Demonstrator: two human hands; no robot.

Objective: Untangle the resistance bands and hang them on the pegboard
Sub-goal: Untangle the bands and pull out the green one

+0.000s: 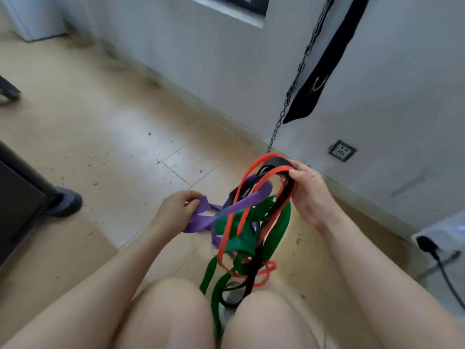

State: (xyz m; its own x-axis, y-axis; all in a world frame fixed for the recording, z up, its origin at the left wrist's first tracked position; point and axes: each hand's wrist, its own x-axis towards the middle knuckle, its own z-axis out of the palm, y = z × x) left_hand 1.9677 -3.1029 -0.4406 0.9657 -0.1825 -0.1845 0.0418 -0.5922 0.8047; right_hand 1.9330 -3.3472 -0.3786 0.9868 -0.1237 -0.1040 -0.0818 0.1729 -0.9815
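Observation:
A tangle of resistance bands hangs in front of my knees. My right hand [310,195] grips the top of the bundle, closed on a thin orange-red band [249,177] and a black band [276,162]. My left hand [180,207] pinches a loop of the wide purple band [201,219] and holds it out to the left. A wide green band [276,230] winds through the others and trails down between my legs toward the floor. No pegboard is in view.
A dark chain [297,79] and a black strap [324,61] hang against the grey wall [201,59] ahead. A wall socket [342,150] sits low on the right. A dark furniture foot [65,202] stands at left. A plug with cable [432,250] lies at far right on the tiled floor [100,134].

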